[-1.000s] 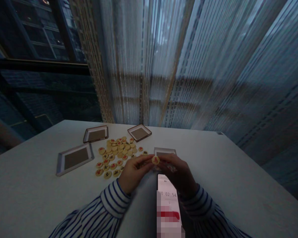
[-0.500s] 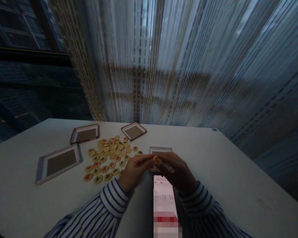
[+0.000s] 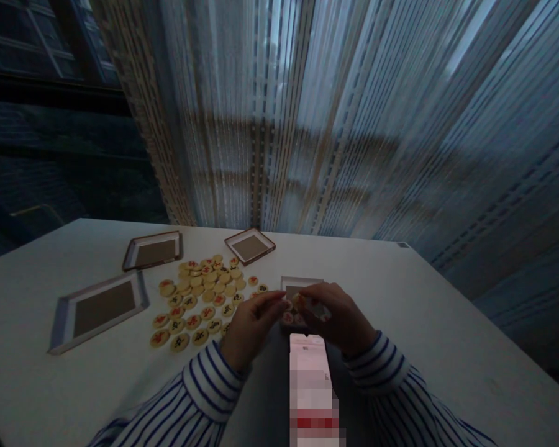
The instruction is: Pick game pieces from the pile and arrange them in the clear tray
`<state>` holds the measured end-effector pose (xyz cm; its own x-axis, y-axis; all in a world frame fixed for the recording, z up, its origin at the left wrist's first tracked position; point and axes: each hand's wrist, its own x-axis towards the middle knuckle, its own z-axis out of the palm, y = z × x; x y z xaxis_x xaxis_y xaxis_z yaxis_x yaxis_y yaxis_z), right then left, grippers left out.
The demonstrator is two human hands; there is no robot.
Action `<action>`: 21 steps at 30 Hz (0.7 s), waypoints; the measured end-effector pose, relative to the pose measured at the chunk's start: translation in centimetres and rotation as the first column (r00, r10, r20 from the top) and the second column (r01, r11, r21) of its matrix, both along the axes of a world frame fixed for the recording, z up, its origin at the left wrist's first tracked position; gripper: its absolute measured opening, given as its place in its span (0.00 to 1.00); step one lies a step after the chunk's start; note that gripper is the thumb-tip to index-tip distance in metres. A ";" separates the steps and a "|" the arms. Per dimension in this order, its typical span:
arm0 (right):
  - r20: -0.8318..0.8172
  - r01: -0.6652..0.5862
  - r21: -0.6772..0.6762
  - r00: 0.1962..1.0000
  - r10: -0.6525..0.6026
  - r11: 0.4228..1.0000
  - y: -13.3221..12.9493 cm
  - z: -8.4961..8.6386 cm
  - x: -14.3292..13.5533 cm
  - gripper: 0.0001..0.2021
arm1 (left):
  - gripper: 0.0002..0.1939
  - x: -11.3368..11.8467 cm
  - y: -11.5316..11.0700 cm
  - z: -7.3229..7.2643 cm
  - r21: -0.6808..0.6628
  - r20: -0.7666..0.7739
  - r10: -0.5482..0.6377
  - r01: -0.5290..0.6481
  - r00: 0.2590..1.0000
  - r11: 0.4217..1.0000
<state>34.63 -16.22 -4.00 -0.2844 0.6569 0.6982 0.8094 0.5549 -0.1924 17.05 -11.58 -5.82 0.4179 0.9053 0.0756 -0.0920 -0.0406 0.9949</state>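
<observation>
My right hand (image 3: 342, 316) pinches a round pale Chinese chess piece (image 3: 299, 302) between thumb and fingers, above a small tray (image 3: 302, 281). Inside that tray lie several red-marked pieces (image 3: 287, 317), partly hidden by my hands. Opposite, my left hand (image 3: 251, 326) is closed, thumb and fingertips brought together close to the held piece; whatever may be between them is too dark to make out. Left of my hands, many loose Chinese chess pieces (image 3: 207, 282) are spread on the table, some showing red or black characters and others blank side up.
A phone (image 3: 307, 366) with a lit screen lies between my forearms, just below the small tray. Three more shallow trays stand on the white table (image 3: 400, 310): one large at left (image 3: 97, 310), one behind it (image 3: 153, 249), one at back centre (image 3: 250, 246). A string curtain (image 3: 284, 124) hangs behind.
My hands have drawn slightly apart; both were around a piece with a red mark, and now it is in the right hand. More of the tray shows between them. The view has shifted slightly.
</observation>
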 end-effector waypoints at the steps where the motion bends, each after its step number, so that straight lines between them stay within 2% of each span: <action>1: -0.002 0.028 -0.008 1.000 -0.028 1.000 0.0 -0.2 0.4 0.06 | 0.19 -0.1 0.0 -0.1 0.026 -0.035 0.019 -0.018 0.999 0.999; 4: -0.006 0.111 -0.021 0.994 -0.111 0.994 0.0 -0.8 1.8 0.07 | 0.16 -0.3 0.0 -0.5 0.183 -0.165 0.066 -0.036 0.984 0.982; 6: -0.005 0.148 -0.039 0.989 -0.148 0.988 0.0 -1.2 2.5 0.08 | 0.13 -0.5 -0.2 -0.8 0.369 -0.264 0.098 0.006 0.959 0.929; 7: -0.003 0.156 -0.047 0.988 -0.156 0.987 0.1 -1.4 2.8 0.08 | 0.12 -0.6 -0.3 -1.1 0.484 -0.301 0.126 0.038 0.945 0.874; 8: -0.001 0.161 -0.053 0.987 -0.161 0.986 0.1 -1.5 3.0 0.09 | 0.12 -0.7 -0.5 -1.3 0.602 -0.327 0.160 0.074 0.932 0.795; 10: 0.008 0.165 -0.057 0.986 -0.165 0.985 0.1 -1.8 3.2 0.09 | 0.11 -0.8 -0.7 -1.8 0.794 -0.344 0.244 0.143 0.907 0.591; 12: 0.014 0.171 -0.066 0.985 -0.171 0.983 0.1 -2.0 3.2 0.09 | 0.11 -1.0 -0.7 -2.2 0.891 -0.350 0.327 0.203 0.878 0.407; 13: 0.015 0.177 -0.075 0.984 -0.177 0.981 0.1 -2.0 3.2 0.09 | 0.11 -1.1 -0.7 -2.3 0.906 -0.363 0.357 0.236 0.861 0.351; 14: 0.016 0.184 -0.084 0.983 -0.184 0.979 0.1 -2.1 3.2 0.08 | 0.11 -1.2 -0.7 -2.4 0.910 -0.380 0.378 0.267 0.844 0.318; 16: 0.021 0.197 -0.099 0.980 -0.196 0.975 0.1 -2.2 3.3 0.09 | 0.11 -1.3 -0.7 -2.5 0.897 -0.428 0.394 0.328 0.813 0.298; 21: 0.043 0.202 -0.112 0.979 -0.199 0.973 0.1 -2.4 3.5 0.10 | 0.09 -1.2 -1.0 -2.8 0.861 -0.501 0.397 0.399 0.769 0.314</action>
<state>38.13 -16.09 -6.44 -0.1590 0.7780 0.6078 0.9084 0.3563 -0.2185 15.86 -12.56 -8.63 0.7204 0.3851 0.5768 0.4096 -0.9074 0.0942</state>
